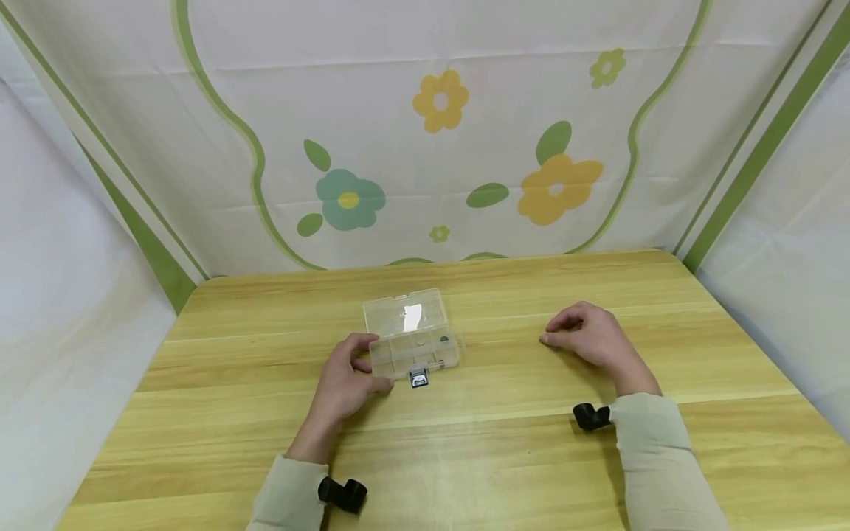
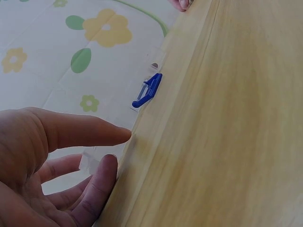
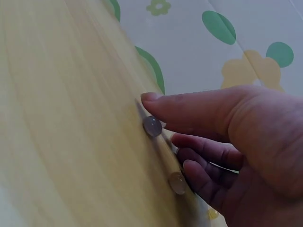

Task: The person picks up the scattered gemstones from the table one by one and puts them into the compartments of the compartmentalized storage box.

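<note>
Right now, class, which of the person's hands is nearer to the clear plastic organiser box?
Left. The left hand touches the clear plastic organiser box at its near left corner. The right hand rests on the table well to the box's right, beside small beads.

A pale wooden table [image 1: 505, 442] carries everything. A clear compartment box [image 1: 412, 335], lid open, sits on it against the left hand's [image 1: 345, 383] fingertips. Two small beads [image 3: 152, 126] lie on the wood under the right hand [image 1: 594, 335], which rests well to the right of the box.
</note>
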`<state>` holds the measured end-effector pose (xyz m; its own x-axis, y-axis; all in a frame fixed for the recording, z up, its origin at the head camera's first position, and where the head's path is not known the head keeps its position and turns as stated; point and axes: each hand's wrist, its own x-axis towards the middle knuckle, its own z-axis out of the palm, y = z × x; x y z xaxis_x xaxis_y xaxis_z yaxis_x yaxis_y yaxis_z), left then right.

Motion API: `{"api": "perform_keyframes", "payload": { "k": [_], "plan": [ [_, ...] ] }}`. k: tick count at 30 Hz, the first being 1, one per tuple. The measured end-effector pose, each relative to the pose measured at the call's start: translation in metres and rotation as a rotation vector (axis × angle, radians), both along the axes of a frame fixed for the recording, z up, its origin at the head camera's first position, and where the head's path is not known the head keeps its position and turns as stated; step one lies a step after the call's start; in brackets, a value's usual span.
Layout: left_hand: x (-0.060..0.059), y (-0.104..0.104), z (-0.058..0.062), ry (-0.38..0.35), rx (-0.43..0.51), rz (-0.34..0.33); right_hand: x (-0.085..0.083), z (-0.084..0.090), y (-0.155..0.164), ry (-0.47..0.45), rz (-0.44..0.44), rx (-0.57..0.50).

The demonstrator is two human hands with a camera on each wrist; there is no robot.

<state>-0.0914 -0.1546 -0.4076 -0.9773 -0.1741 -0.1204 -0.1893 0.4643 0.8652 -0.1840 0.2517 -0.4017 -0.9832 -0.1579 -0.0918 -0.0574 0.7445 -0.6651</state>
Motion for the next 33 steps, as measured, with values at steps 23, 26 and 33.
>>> {"api": "perform_keyframes", "payload": {
  "k": [23,26,33],
  "plan": [
    [0.001,0.0,0.003,0.008,-0.014,-0.01,0.0,-0.002,-0.004,0.02,-0.031,-0.007],
    [0.001,0.0,0.005,0.018,-0.019,-0.017,0.0,0.0,-0.01,0.027,-0.037,-0.031],
    [0.002,0.0,0.005,0.013,-0.011,-0.016,0.001,0.008,-0.024,0.007,-0.037,-0.138]
  ]
}}
